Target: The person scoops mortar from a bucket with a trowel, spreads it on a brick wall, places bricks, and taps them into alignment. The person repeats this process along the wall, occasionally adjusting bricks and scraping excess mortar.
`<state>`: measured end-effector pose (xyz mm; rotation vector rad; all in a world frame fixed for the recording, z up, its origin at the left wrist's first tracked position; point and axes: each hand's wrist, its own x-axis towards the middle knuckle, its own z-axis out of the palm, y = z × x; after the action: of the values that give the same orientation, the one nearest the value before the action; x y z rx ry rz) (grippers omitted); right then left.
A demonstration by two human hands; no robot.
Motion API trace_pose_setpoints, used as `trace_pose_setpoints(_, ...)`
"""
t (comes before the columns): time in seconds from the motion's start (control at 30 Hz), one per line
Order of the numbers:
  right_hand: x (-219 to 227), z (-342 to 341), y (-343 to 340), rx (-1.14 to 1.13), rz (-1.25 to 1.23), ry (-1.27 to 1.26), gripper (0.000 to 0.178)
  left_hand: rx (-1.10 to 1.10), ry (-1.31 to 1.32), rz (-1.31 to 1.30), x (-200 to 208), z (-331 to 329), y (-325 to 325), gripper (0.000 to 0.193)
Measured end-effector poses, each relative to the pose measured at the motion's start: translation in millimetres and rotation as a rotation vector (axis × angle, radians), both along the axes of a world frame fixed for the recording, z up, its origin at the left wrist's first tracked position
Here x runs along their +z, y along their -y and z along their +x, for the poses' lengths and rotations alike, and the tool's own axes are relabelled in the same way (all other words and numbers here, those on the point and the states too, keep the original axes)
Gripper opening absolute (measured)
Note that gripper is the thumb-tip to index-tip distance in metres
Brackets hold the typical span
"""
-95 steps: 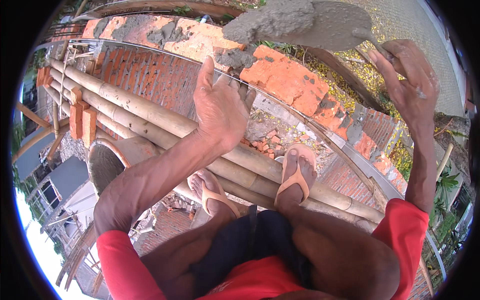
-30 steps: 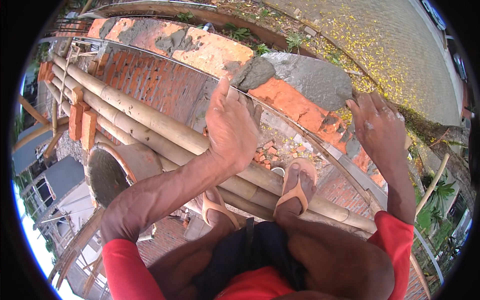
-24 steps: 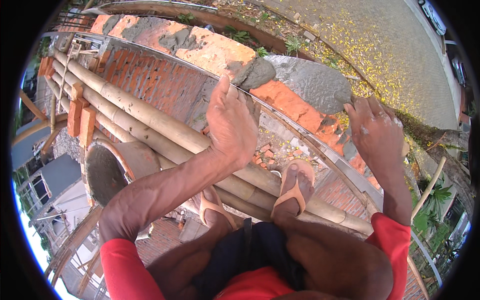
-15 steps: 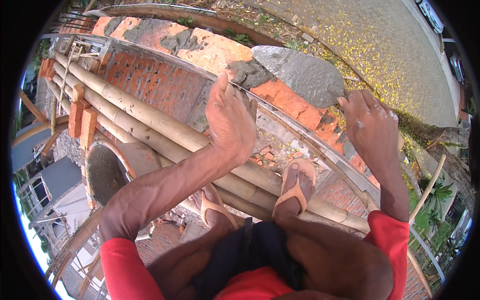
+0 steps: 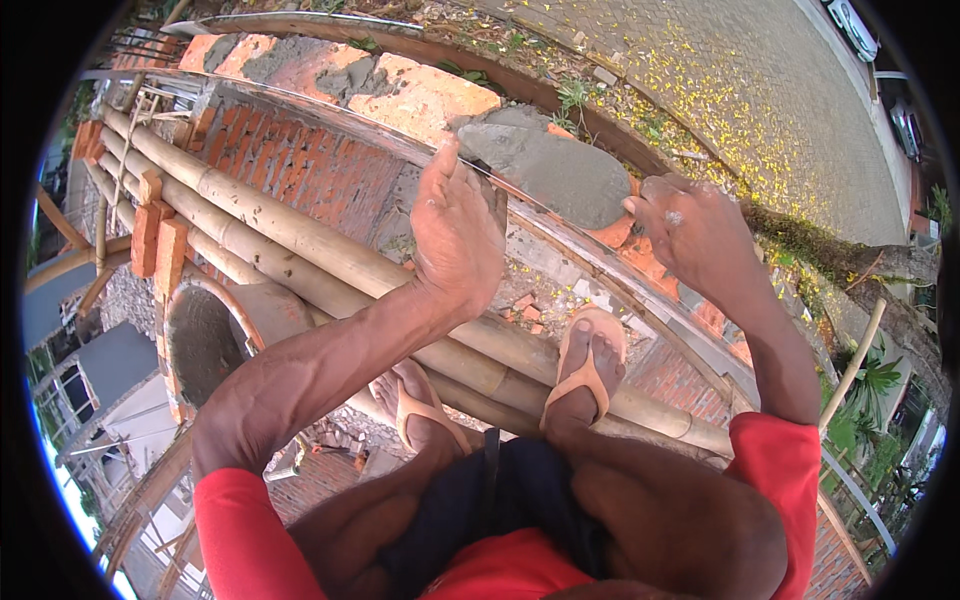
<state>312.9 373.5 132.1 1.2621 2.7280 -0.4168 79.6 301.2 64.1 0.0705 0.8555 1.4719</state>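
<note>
My right hand is closed around the handle of a trowel. Wet grey mortar coats the trowel blade, which lies over the top of an orange brick wall. A lump of mortar on the wall meets the blade's left end. My left hand is held on edge beside the wall's near side, its fingers stretched out and partly turned from sight. It seems to hold nothing. More mortar patches sit on the bricks farther left.
Under my sandalled feet run several bamboo poles. A bucket of mortar stands left of my left forearm, with loose bricks beyond it. Past the wall lie a paved road and a tree trunk.
My right hand has brought the trowel left and nearer, so its blade now reaches the mortar lump on the wall. My left hand has barely moved.
</note>
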Motion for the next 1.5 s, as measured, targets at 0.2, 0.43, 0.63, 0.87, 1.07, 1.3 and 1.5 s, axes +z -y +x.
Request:
trace_pose_setpoints(0.2, 21.6, 22.6, 3.5, -0.070, 0.124, 0.033, 0.031, -0.051, -0.019, -0.062, -3.0, 3.8, 3.4, 0.065)
trace_pose_setpoints(0.43, -32.4, 60.3, -81.9, -0.365, -0.582, -0.302, 0.048, -0.058, -0.099, -0.068, 1.2, -0.3, 8.4, 0.065)
trace_pose_setpoints(0.63, -102.0, 36.1, -119.9, -0.177, -0.840, -0.316, 0.042, -0.086, 0.118, -0.071, 23.2, -3.9, 3.0, 0.046)
trace_pose_setpoints(0.87, -112.8, 74.9, -116.4, -0.137, -0.885, -0.130, 0.040, -0.045, 0.072, -0.219, 33.6, -27.2, 21.4, 0.041)
trace_pose_setpoints(1.07, -100.4, 130.7, -114.2, -0.089, -0.853, 0.009, 0.042, -0.112, -0.275, -0.269, 89.6, -88.5, 72.5, 0.071)
trace_pose_setpoints(1.3, -135.1, 82.3, -97.6, -0.034, -0.688, -0.591, 0.041, -0.035, -1.017, -0.266, 124.5, -175.0, 120.8, 0.090)
trace_pose_setpoints(1.5, -144.5, 97.7, -117.9, 0.101, -0.800, -0.238, 0.034, 0.186, -1.460, -0.497, 142.2, -245.7, 182.4, 0.075)
